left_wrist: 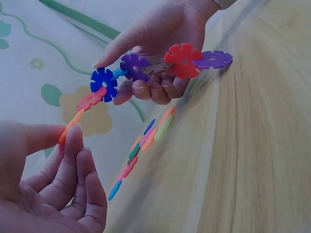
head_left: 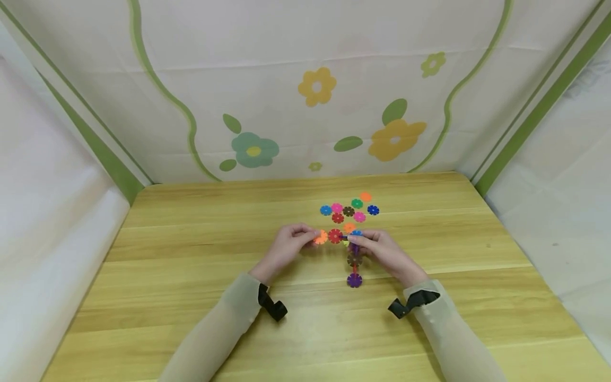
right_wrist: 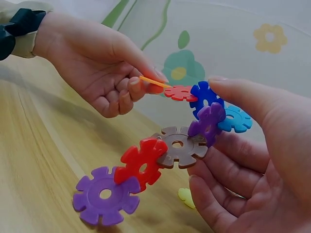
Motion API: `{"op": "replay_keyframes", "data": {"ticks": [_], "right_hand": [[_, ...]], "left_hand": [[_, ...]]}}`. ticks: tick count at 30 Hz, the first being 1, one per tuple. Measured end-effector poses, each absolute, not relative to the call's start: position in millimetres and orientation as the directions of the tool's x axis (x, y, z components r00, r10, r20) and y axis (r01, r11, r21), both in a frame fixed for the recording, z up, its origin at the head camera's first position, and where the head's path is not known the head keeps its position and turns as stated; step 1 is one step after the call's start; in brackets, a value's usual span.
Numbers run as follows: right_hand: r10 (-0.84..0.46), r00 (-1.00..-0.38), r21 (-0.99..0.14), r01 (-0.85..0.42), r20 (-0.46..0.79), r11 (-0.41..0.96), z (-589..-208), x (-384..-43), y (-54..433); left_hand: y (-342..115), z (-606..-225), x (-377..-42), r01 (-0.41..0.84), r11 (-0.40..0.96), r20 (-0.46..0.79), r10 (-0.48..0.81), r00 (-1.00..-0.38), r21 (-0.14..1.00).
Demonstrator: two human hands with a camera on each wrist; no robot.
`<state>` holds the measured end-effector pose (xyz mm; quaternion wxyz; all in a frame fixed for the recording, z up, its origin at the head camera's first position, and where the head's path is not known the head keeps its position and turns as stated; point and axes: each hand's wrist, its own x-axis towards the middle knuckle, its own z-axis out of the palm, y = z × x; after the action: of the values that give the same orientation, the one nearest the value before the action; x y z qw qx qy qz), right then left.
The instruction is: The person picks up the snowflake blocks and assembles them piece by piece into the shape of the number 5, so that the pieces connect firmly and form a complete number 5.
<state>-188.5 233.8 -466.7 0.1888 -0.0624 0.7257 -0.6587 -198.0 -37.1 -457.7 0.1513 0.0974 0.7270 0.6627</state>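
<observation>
A chain of interlocking plastic discs with notched edges stretches between the hands above the table. The left hand (head_left: pixel 285 248) pinches the orange disc (left_wrist: pixel 72 127) at one end between thumb and forefinger. Slotted into that orange disc is a red disc (right_wrist: pixel 181 92), followed by a dark blue disc (right_wrist: pixel 206 99). With thumb and fingertips, the right hand (head_left: pixel 384 253) holds the chain at the dark blue disc. From there a light blue disc (right_wrist: pixel 237 120), a purple one, a grey-brown disc (right_wrist: pixel 182 148), another red and an end purple disc (right_wrist: pixel 104 195) hang toward the person.
Several loose notched discs lie flat on the wooden table (head_left: pixel 191 297) beyond the hands, among them a green disc (head_left: pixel 357 203) and a dark blue one. A yellow-green disc (right_wrist: pixel 186 197) lies below the right hand. A flower-printed cloth (head_left: pixel 267 101) stands behind the table.
</observation>
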Motion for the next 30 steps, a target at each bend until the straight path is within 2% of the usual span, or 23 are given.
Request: {"op": "replay_keyframes", "data": {"ticks": [10, 21, 30], "right_hand": [[-0.34, -0.921, -0.98, 0.163, -0.192, 0.112, -466.0, -187.7, 232.9], [-0.355, -0.918, -0.984, 0.148, -0.175, 0.103, -465.4, -188.6, 232.2], [-0.354, -0.919, -0.984, 0.148, -0.174, 0.101, -466.1, -189.2, 232.8]], "left_hand": [[-35.8, -457.2, -198.6, -0.08, 0.078, -0.102, 0.329, -0.939, 0.994], [-44.9, -452.3, -198.2, -0.02, 0.049, -0.036, 0.353, -0.935, 0.999], [-44.2, -452.9, -198.4, 0.002, 0.117, -0.039, 0.345, -0.938, 0.993]]}}
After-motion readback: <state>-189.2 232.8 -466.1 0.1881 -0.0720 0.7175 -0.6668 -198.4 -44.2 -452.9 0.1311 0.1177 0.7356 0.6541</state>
